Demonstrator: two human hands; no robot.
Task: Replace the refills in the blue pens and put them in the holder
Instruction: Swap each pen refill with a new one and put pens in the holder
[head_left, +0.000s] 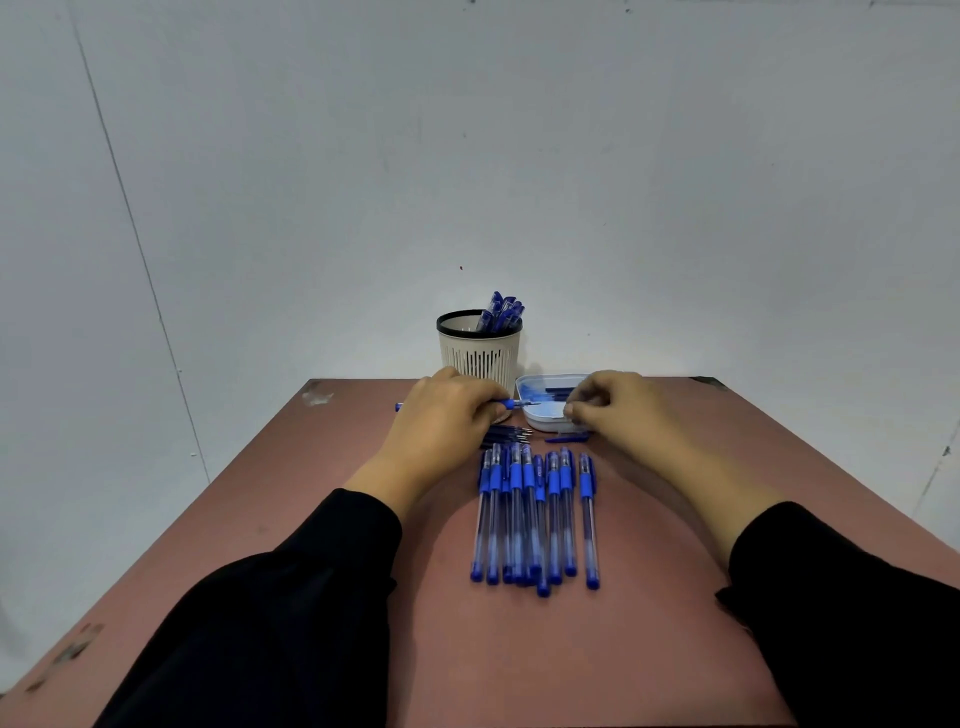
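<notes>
My left hand (447, 415) grips a blue pen (511, 403) that lies crosswise, its tip pointing right toward a white tray (535, 423). My right hand (618, 410) hovers over the tray's right side with fingers curled; whether it pinches anything is hidden. Several capped blue pens (535, 514) lie side by side in a row in front of me. A few loose refills (506, 434) lie between the row and my left hand. A beige slotted holder (479, 348) at the table's far edge has several blue pens (501, 312) standing in it.
A loose blue cap or pen part (566, 438) lies just below the tray. The brown table (311, 519) ends at a pale wall right behind the holder. My dark sleeves cover the near corners.
</notes>
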